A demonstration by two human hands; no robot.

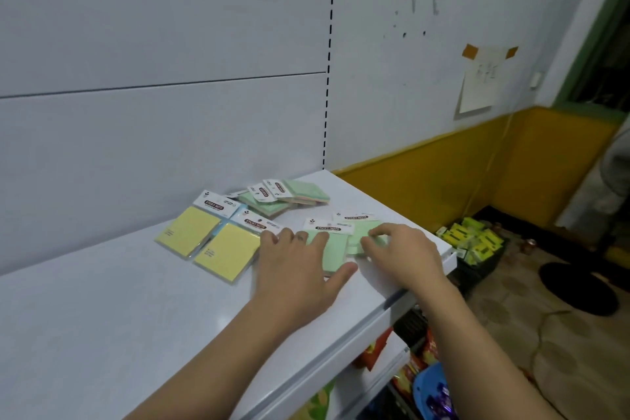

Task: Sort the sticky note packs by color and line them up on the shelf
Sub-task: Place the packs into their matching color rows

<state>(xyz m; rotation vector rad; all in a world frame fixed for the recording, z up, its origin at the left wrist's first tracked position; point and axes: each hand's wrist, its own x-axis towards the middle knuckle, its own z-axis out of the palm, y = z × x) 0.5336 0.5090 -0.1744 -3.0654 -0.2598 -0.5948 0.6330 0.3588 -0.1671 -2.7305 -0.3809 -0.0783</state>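
My left hand lies flat and spread on the nearer green pack, thumb against its near edge and fingertips reaching its header card; nothing is pinched. My right hand rests palm down with curled fingers on the second green pack, which sits just beside the first near the right front corner of the shelf; I cannot tell whether the fingertips grip its edge or only press on it. The step in hand appears to be squaring these two green packs into a row. To do it well, I should slide each pack flat on the shelf rather than lift it, bring the side edges together, keep the header cards pointing toward the back panel, and keep the right pack clear of the shelf edge, since it could slip off. To the left, two yellow packs already lie side by side, touching, with a blue edge showing between them. Farther back, a loose pile of green packs remains overlapped and unsorted, with a pinkish layer visible under the top one. Beyond the shelf, on the floor to the right, a dark crate holds yellow-green packaged goods; their type is too small to tell.
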